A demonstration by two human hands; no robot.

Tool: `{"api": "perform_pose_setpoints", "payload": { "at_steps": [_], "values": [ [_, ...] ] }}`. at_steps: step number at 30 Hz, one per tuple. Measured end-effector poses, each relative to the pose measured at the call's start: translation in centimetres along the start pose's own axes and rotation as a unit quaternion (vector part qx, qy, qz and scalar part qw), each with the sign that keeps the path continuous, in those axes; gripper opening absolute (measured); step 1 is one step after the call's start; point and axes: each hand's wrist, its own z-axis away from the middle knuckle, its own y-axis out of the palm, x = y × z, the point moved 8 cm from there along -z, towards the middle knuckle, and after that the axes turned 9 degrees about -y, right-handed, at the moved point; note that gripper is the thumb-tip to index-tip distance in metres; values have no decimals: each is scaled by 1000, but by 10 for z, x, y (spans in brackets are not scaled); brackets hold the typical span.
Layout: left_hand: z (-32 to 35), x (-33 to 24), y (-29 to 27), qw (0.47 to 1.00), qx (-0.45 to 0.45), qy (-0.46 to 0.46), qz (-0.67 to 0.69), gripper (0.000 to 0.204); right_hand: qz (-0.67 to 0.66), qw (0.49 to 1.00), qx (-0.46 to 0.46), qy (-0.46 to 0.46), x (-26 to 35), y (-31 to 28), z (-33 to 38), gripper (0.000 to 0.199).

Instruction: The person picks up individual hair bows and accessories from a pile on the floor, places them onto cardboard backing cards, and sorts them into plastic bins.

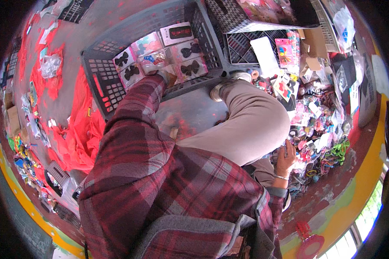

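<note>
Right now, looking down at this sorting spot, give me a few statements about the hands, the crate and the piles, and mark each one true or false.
1. The left hand reaches into the grey plastic crate. True.
2. The crate holds only loose red cloth. False: it holds clear packets of bow-shaped hair clips, several of them black.
3. The right hand is down beside the pile of small colourful items. True.
4. The right wrist is bare. False: it wears a thin bracelet.
5. Red sheeting lies on the floor left of the person. True.
</note>
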Motion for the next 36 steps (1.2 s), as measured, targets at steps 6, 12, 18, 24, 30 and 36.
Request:
{"api": "perform_pose_setpoints", "payload": {
  "at_steps": [6, 12, 18, 24, 30, 36],
  "values": [
    [34, -2, -61, 991, -38, -121, 49, 24, 38, 999, 12, 23, -22, 0, 16, 30],
    [95, 22, -163, 893, -169, -111, 403, 24, -173, 952, -154, 200, -83, -43, 42, 24],
    [202, -95, -425, 831, -382, 21, 403, 41, -514, 750, -295, 295, -158, -67, 74, 27],
    [217, -324, -602, 816, -399, 306, 284, 30, -690, 553, -365, 291, -172, -72, 80, 23],
    [21, -464, -549, 878, -309, 226, 286, 26, -738, 512, -387, 211, -141, -111, 73, 23],
    [-123, -420, -289, 820, -60, -160, 546, 29, -757, 448, -403, 251, -116, -133, 90, 20]
  ]
}}
